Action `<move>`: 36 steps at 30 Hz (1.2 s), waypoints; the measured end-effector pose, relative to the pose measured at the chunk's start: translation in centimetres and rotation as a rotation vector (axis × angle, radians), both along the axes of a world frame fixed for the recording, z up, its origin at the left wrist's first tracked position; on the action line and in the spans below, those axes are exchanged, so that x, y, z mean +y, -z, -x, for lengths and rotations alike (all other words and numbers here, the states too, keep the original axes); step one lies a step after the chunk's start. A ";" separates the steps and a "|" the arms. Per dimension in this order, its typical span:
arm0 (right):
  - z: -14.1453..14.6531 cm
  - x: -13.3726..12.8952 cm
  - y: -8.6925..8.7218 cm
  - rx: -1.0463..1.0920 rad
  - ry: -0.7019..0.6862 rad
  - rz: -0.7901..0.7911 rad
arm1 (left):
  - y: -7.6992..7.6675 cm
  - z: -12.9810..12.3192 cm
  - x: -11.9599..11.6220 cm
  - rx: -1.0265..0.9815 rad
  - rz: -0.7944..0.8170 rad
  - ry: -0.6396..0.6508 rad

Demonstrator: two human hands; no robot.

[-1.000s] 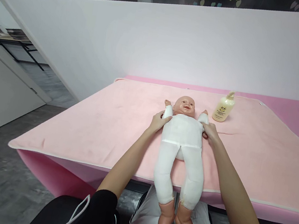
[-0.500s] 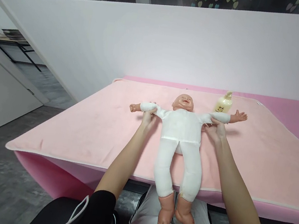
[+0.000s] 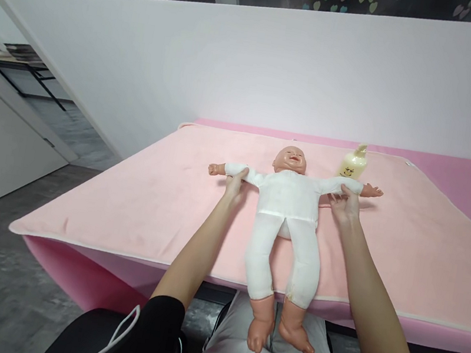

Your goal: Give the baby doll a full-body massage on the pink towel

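Observation:
A baby doll (image 3: 290, 194) with a white cloth body lies face up, its arms stretched out to both sides. Its lower legs and feet hang past the near edge of the table, above my lap. My left hand (image 3: 235, 185) is closed around the doll's sleeve on the left, thumb on top and the other fingers mostly hidden beneath. On the other side, my right hand (image 3: 346, 206) holds the opposite arm close to its wrist, with the thumb over the sleeve and the fingers under it.
A pale yellow pump bottle (image 3: 353, 162) with a drawn face stands behind the doll's arm on the right. The peach blanket (image 3: 133, 202) covers a pink-topped table against a white wall (image 3: 279, 70). A black chair (image 3: 79, 331) is at the lower left.
My right hand has shifted outward along the doll's arm. That arm has turned and dropped slightly, and the doll's feet sit a little farther from me.

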State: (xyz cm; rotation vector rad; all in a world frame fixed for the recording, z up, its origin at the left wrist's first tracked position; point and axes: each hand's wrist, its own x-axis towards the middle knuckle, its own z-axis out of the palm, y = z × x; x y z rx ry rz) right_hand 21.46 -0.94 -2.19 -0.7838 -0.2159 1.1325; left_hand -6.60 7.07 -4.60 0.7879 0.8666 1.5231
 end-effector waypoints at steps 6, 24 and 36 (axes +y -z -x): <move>-0.7 0.1 0.3 0.082 0.066 0.045 | -0.5 -0.6 -0.4 -0.112 0.117 -0.134; -4.4 0.1 0.8 0.248 0.332 0.112 | -1.4 4.6 1.0 -0.180 0.272 -0.489; -6.8 -0.6 1.4 -0.152 0.664 0.130 | -2.6 5.4 0.1 0.148 0.182 -0.816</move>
